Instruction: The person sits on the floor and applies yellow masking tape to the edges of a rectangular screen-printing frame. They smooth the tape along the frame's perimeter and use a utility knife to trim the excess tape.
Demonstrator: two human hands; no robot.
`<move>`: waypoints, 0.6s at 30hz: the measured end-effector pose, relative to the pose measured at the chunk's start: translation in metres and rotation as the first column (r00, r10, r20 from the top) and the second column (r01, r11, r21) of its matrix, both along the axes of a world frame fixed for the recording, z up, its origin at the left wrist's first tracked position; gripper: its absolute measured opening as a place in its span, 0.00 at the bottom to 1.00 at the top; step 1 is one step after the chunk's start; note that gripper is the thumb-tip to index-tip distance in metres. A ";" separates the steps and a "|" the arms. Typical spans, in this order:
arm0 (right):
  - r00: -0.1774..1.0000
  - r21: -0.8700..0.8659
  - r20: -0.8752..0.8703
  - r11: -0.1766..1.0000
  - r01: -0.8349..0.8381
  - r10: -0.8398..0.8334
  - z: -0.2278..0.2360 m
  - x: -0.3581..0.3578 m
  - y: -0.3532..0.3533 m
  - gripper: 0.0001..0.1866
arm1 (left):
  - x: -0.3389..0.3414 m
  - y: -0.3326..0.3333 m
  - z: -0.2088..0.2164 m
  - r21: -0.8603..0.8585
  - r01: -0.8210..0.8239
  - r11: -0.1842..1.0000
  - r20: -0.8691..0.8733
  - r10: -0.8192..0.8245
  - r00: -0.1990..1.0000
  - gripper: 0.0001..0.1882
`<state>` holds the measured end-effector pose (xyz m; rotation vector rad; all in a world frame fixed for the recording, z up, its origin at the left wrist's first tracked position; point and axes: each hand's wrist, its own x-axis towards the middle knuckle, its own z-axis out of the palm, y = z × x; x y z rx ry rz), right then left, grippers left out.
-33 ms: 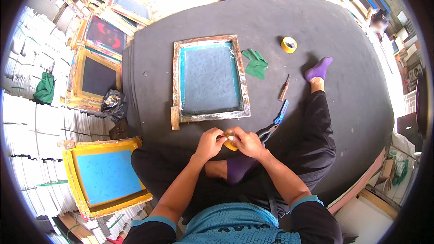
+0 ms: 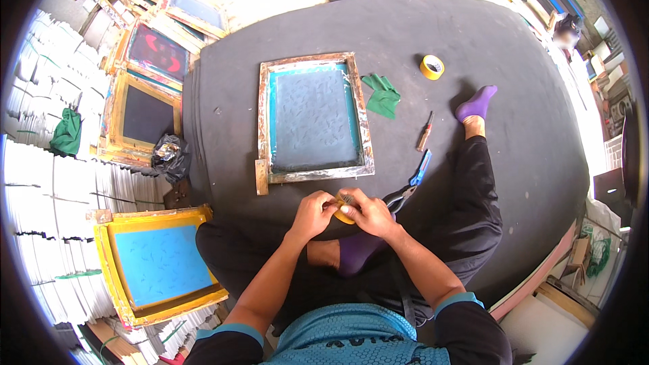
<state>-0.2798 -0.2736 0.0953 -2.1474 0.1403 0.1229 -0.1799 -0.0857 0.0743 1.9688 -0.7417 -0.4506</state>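
Note:
Both hands meet over my lap, just short of the near edge of a wooden silk-screen frame [image 2: 365, 128] with blue-grey mesh. My left hand [image 2: 314, 215] pinches the left side of a small roll of yellow tape [image 2: 343, 218], its fingertips at the roll's edge. My right hand [image 2: 370, 214] grips the roll from the right, with the thumb across it. Fingers cover much of the roll. Right beside my right hand lie dark-handled pliers [image 2: 401, 198], and past them a blue cutter knife [image 2: 420, 167].
On the dark mat [image 2: 527, 128] lie a screwdriver [image 2: 425, 136], a green cloth [image 2: 384, 97] and another yellow tape roll [image 2: 432, 67]. A yellow-edged screen frame [image 2: 108, 274] leans at the left by stacked white sheets [image 2: 47, 182]. My socked foot [image 2: 476, 103] rests at the right.
The tape roll has turned slightly between my hands, showing more of its inner core. My right fingers have shifted a little; everything else stays put.

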 end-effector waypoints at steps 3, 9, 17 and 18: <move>0.987 -0.026 0.160 0.999 0.026 -0.021 0.004 -0.004 0.000 0.33 | 0.000 0.005 -0.020 -0.072 -0.105 0.992 -0.126 0.095 0.987 0.06; 0.940 -0.224 0.335 0.975 0.009 0.068 -0.015 0.005 -0.008 0.33 | 0.011 0.005 -0.025 -0.001 -0.110 0.994 -0.278 0.105 0.955 0.09; 0.952 -0.436 0.239 0.897 -0.072 0.192 -0.023 0.010 -0.040 0.29 | 0.003 0.000 -0.024 0.069 -0.139 0.988 -0.297 0.154 0.942 0.09; 0.956 -0.435 0.233 0.898 -0.063 0.180 -0.030 0.008 -0.047 0.28 | 0.002 -0.006 -0.027 0.021 -0.167 0.986 -0.365 0.163 0.917 0.09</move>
